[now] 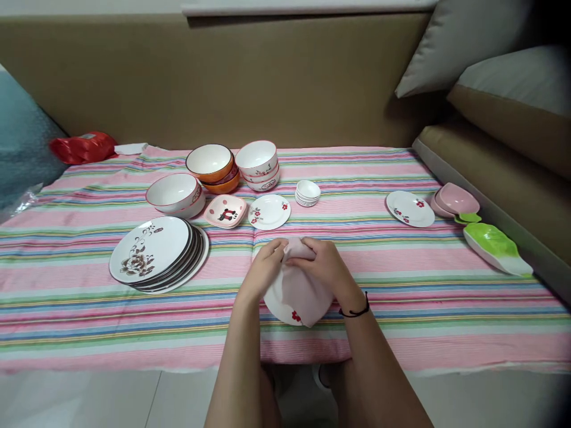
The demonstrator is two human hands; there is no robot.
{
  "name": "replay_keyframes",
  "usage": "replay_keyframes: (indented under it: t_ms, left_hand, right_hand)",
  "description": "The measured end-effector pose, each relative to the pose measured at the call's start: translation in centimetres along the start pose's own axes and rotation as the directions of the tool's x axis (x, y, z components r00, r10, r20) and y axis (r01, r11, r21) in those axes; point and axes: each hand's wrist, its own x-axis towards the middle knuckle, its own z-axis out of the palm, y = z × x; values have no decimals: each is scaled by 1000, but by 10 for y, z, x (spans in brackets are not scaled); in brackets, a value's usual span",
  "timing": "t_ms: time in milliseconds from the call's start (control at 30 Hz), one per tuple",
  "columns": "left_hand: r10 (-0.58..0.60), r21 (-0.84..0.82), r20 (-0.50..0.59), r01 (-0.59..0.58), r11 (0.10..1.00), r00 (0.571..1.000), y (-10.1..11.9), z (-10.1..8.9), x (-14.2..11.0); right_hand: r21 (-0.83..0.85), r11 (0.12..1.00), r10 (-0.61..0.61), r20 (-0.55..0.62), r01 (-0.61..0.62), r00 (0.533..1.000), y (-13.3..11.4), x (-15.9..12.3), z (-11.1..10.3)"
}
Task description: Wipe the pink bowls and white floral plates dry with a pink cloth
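Note:
A pale pink cloth (pixel 306 294) drapes over a white plate (pixel 277 307) with red flowers, close to the front edge of the striped covering. My left hand (pixel 266 268) pinches the cloth's upper left part, beside the plate's rim. On the other side, my right hand (pixel 329 268) has its fingers closed on the cloth's upper right; a dark string bracelet circles that wrist. The cloth hides much of the plate. Just beyond my hands lie a flowered small plate (pixel 269 212) and a stack of tiny white bowls (pixel 307 193).
Brown-flowered plates (pixel 149 252) are piled at the left, with white bowls (pixel 173 195), orange bowls (pixel 209 164) and a cartoon dish (pixel 225 211) behind. To the right are another flowered plate (pixel 410 208), pink bowls (pixel 457 200) and a green leaf-shaped dish (pixel 495 246). Cushions (pixel 513 89) stand at back right.

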Motion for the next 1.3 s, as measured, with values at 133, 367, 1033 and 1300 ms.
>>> replay_keyframes:
  t_ms: [133,367,1033,1300]
  left_hand:
    - [-60,-268,-9,55,962,998,2,-3,4]
    - [-11,-571,-220,-120,812,975,-1,16,12]
    - [-22,-527,-235,-109,843,972,-2,8,9]
    - [-95,-621,-419,-210,755,903,-4,7,18]
  right_hand:
    - [183,976,142,-141,-115,980,1,1,1]
    - [590,798,402,-366,-125,839,14,6,12]
    - [280,951,194,-213,-130,957,5,0,-7]
    - [324,925,256,-153,-196,955,-1,-3,-4]
